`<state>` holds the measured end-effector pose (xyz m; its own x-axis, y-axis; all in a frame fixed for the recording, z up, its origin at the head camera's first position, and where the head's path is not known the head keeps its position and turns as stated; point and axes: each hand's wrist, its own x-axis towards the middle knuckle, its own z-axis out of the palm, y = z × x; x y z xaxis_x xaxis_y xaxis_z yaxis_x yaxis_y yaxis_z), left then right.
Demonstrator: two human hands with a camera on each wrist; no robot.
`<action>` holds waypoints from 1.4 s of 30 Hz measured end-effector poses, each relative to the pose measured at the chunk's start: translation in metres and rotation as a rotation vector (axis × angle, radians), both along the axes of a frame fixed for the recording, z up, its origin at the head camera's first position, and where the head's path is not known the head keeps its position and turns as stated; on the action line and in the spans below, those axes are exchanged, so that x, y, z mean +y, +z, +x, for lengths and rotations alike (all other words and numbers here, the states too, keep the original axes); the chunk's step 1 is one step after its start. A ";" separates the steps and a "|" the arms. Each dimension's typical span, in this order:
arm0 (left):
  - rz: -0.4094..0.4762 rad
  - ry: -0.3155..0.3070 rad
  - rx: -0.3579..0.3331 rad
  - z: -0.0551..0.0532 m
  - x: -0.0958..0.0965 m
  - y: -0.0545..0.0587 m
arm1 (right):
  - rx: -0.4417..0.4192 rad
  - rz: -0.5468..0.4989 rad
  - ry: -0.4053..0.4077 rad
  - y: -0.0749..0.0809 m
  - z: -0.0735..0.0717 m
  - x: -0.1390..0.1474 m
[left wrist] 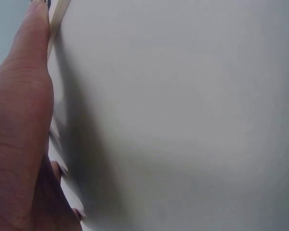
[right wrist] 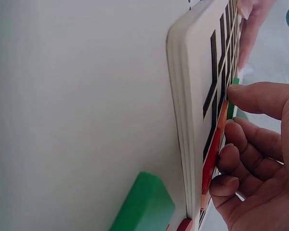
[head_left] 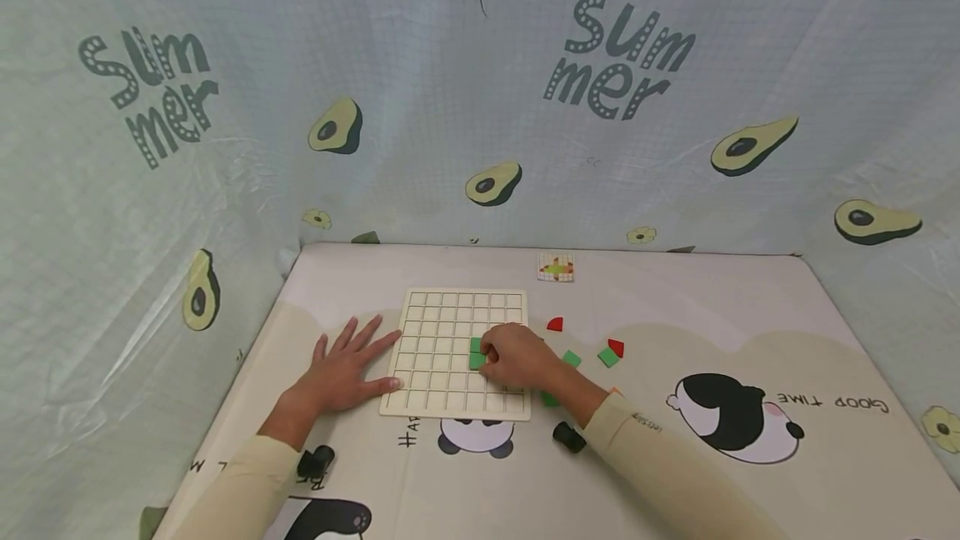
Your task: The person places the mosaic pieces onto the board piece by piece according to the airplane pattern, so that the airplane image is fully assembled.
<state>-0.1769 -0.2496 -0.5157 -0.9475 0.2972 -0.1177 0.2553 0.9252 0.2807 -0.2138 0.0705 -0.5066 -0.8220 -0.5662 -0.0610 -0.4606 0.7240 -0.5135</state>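
A pale wooden grid board (head_left: 435, 348) lies on the table. My left hand (head_left: 341, 373) is spread flat at its left side, thumb and a fingertip touching the edge. In the left wrist view, the thumb (left wrist: 36, 33) reaches the board's edge. My right hand (head_left: 517, 357) is over the board's right half, fingers bent. Its thumb and index finger pinch a green tile (right wrist: 232, 107) at the grid. Green tiles (head_left: 476, 354) show just left of those fingers. Red pieces (right wrist: 209, 166) and an orange piece (right wrist: 222, 118) lie on the board beneath the right hand, hidden from the head view.
Right of the board lie loose green tiles (head_left: 572, 358), red pieces (head_left: 555, 324) and another green tile (head_left: 608, 357). A small pattern card (head_left: 556, 268) is behind the board. Two black objects (head_left: 316, 462) lie near the wrists. A printed curtain (head_left: 420, 65) stands around the table.
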 end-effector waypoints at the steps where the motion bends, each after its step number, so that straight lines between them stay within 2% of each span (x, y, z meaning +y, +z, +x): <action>1: -0.001 0.000 -0.001 0.000 0.000 0.001 | -0.001 -0.004 0.000 0.000 0.000 0.000; 18: -0.003 0.003 -0.007 0.000 0.001 0.001 | 0.011 -0.043 0.004 -0.002 0.001 -0.001; 25: -0.006 0.001 -0.009 0.000 0.001 0.001 | -0.015 -0.077 0.021 0.000 0.002 0.007; 31: -0.006 -0.001 -0.012 0.001 0.001 0.001 | 0.005 -0.094 0.031 0.000 0.002 0.024; 42: -0.003 0.007 -0.020 -0.001 0.001 -0.001 | -0.095 -0.097 -0.038 0.004 0.002 0.082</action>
<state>-0.1777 -0.2485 -0.5168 -0.9470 0.2904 -0.1376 0.2433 0.9277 0.2832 -0.2117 0.1522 -0.5022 -0.8363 -0.5415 -0.0863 -0.3794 0.6851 -0.6218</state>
